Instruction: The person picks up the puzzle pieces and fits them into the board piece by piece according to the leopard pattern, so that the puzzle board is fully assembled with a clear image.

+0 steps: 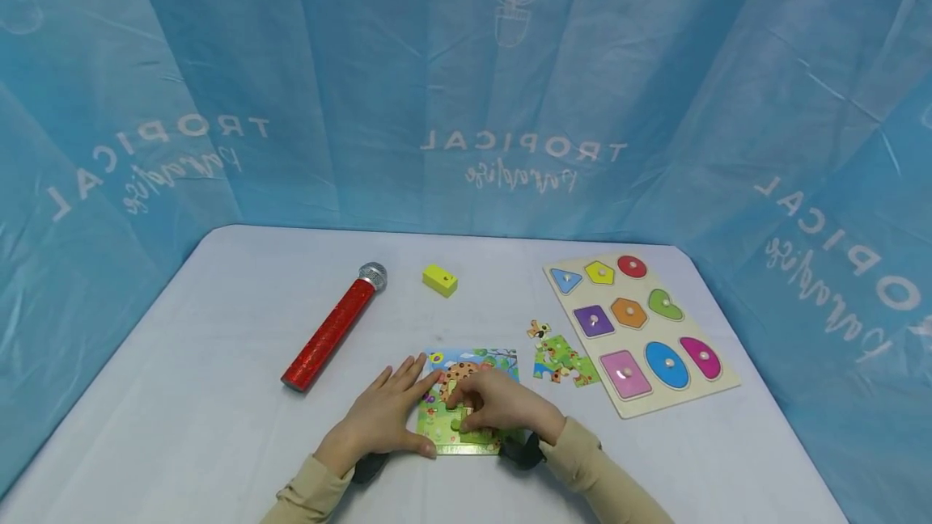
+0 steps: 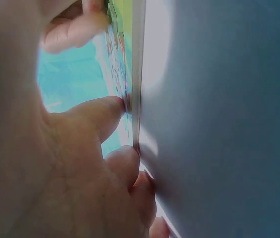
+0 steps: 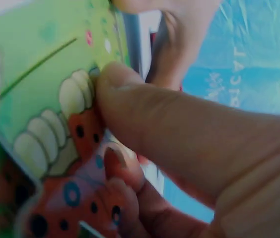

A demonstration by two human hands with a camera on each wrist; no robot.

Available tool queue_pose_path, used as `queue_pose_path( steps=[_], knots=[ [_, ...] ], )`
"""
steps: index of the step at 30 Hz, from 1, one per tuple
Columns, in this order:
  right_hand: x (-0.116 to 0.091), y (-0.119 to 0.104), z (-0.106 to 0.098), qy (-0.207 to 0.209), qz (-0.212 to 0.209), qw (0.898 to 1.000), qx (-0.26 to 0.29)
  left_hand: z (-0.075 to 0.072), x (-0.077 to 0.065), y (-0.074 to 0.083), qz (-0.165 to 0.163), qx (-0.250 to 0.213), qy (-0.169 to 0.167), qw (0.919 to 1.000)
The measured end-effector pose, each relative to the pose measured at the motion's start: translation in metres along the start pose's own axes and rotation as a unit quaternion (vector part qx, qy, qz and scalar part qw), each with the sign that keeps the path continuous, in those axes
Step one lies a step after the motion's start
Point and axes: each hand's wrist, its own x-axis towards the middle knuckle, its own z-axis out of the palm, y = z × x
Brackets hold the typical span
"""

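A jigsaw board (image 1: 435, 431) with a bright picture of a spotted animal on green grass lies at the front of the table. My left hand (image 1: 382, 411) is spread flat at its left side, fingertips and thumb along the border. In the left wrist view those fingers (image 2: 88, 116) reach the board's thin edge (image 2: 138, 64). Over the board's middle, my right hand (image 1: 502, 403) pinches a puzzle piece (image 3: 53, 141) between thumb and fingers. The piece shows cream paws and reddish spotted fur on green; the fingers cover part of it.
Loose puzzle pieces (image 1: 561, 358) lie right of the board, beside a wooden shape board (image 1: 641, 407) with knobbed shapes. A red microphone (image 1: 335, 330) lies to the left, and a small yellow block (image 1: 440, 281) farther back. Blue curtains (image 1: 466, 87) hang around the white table (image 1: 240, 330).
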Motion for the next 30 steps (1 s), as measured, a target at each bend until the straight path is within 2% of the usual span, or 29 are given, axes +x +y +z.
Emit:
queue_pose_path(
  steps=[6,10,16,18,20,23,24,26,28,30],
  knots=[
    [-0.002,-0.008,0.012,0.043,0.041,0.997,-0.045,0.000,-0.001,0.001,-0.001,0.000,0.000,1.0000],
    [-0.003,-0.009,0.018,0.054,0.067,0.995,-0.048,0.002,-0.003,0.001,-0.003,-0.003,-0.006,1.0000],
    [-0.001,-0.005,0.014,0.064,0.063,0.994,-0.069,-0.004,-0.001,0.003,-0.002,0.000,-0.002,1.0000],
    [-0.001,0.001,0.011,0.054,0.047,0.996,-0.047,-0.004,0.000,0.002,-0.001,0.000,-0.001,1.0000],
    [-0.004,0.007,0.006,0.042,0.033,0.999,0.001,-0.003,0.001,0.002,0.000,-0.003,-0.004,1.0000],
    [-0.013,0.022,-0.009,0.065,0.026,0.996,0.057,0.000,0.002,0.002,-0.002,-0.008,-0.009,0.9999],
    [-0.017,0.027,-0.015,0.092,0.034,0.994,0.058,0.000,0.003,0.002,-0.004,-0.009,-0.010,0.9999],
    [-0.025,0.041,-0.027,0.168,0.066,0.983,0.017,0.001,0.003,0.001,-0.009,-0.010,-0.009,0.9999],
    [-0.033,0.054,-0.038,0.241,0.121,0.963,-0.028,0.001,0.003,0.001,-0.015,-0.010,-0.009,0.9998],
    [-0.041,0.067,-0.048,0.283,0.186,0.939,-0.055,0.001,0.003,0.001,-0.017,-0.011,-0.011,0.9997]
  ],
)
